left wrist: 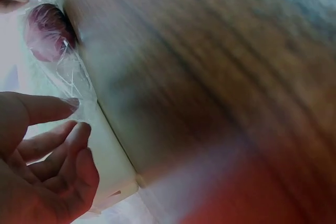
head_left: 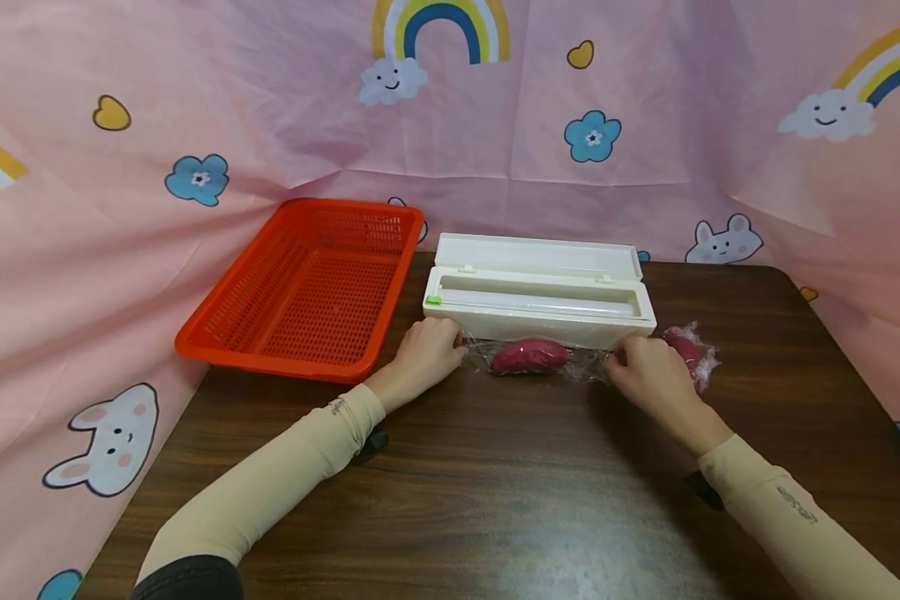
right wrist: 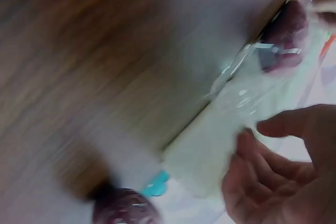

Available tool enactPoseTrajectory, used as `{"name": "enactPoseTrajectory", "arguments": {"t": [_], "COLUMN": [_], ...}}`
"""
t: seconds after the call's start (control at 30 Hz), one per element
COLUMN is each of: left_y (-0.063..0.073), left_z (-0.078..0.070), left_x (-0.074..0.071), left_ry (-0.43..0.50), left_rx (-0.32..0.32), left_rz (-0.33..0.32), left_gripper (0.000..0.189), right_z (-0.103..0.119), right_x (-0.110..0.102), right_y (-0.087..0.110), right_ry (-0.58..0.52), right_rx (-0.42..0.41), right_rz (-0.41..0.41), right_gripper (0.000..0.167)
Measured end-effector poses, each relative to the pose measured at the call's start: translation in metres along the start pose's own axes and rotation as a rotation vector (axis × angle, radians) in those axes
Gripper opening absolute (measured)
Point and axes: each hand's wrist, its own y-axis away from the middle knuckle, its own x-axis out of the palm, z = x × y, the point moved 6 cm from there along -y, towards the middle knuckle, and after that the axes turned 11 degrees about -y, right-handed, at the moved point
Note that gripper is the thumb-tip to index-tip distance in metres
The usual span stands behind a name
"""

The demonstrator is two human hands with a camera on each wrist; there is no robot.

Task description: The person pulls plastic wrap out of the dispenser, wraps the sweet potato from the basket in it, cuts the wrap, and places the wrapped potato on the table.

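A reddish-purple sweet potato (head_left: pixel 531 356) lies across a strip of clear cling film (head_left: pixel 587 365) in front of the white cling film box. My left hand (head_left: pixel 429 348) pinches the film's left end between thumb and fingertips, as the left wrist view shows. At the opposite end, my right hand (head_left: pixel 648 367) holds the film with thumb and forefinger close together. Twisted film stretches from both sides of the sweet potato (left wrist: pixel 50 32). The white dispenser box (head_left: pixel 540 325) has its lid (head_left: pixel 537 256) raised, with a film roll (head_left: pixel 536 302) inside.
A second film-wrapped sweet potato (head_left: pixel 688 354) rests just right of my right hand. An orange-red plastic basket (head_left: pixel 228 358) stands at the back left of the dark wooden table (head_left: pixel 487 500). A pink printed cloth (head_left: pixel 270 83) hangs behind and beside the table.
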Motion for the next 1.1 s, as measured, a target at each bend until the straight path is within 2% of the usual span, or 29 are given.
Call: {"name": "enactPoseTrajectory", "arguments": {"t": [0.07, 0.13, 0.23, 0.3, 0.37, 0.4, 0.5, 0.57, 0.67, 0.83, 0.97, 1.1], "left_y": [0.001, 0.003, 0.007, 0.01, 0.012, 0.014, 0.014, 0.013, 0.008, 0.002, -0.002, -0.005], "left_z": [0.0, -0.002, -0.011, -0.021, -0.035, -0.042, -0.062, -0.072, -0.08, -0.087, -0.089, -0.089], "left_x": [-0.004, -0.009, -0.017, -0.023, -0.026, -0.027, -0.023, -0.018, -0.009, 0.003, 0.01, 0.013], "left_ry": [-0.002, 0.003, -0.001, -0.008, -0.025, -0.028, -0.056, -0.087, -0.131, -0.138, -0.151, -0.147], "left_rx": [-0.001, 0.005, 0.059, 0.14, 0.252, 0.311, 0.444, 0.475, 0.468, 0.434, 0.408, 0.406], "left_rz": [-0.029, -0.06, -0.13, -0.188, -0.231, -0.238, -0.198, -0.156, -0.087, -0.005, -0.018, -0.043], "left_gripper": [0.024, 0.022, 0.017, 0.009, 0.002, 0.006, 0.021, 0.029, 0.04, 0.053, 0.058, 0.051], "right_z": [0.012, 0.026, 0.045, 0.053, 0.057, 0.058, 0.06, 0.06, 0.061, 0.06, 0.06, 0.06], "right_x": [-0.003, -0.002, 0.003, 0.009, 0.016, 0.019, 0.028, 0.034, 0.041, 0.048, 0.05, 0.051], "right_y": [0.004, 0.006, 0.009, 0.009, 0.008, 0.007, 0.003, 0.0, -0.002, -0.006, -0.011, -0.014], "right_ry": [-0.001, -0.021, -0.063, -0.078, -0.08, -0.075, -0.047, -0.026, -0.008, 0.006, 0.035, 0.05], "right_rx": [-0.07, -0.18, -0.355, -0.444, -0.497, -0.513, -0.521, -0.513, -0.496, -0.467, -0.429, -0.409], "right_rz": [-0.062, -0.105, -0.112, -0.091, -0.066, -0.051, 0.002, 0.028, 0.038, 0.024, 0.032, 0.031], "right_gripper": [0.009, 0.009, 0.019, 0.031, 0.042, 0.046, 0.052, 0.054, 0.058, 0.063, 0.065, 0.062]}}
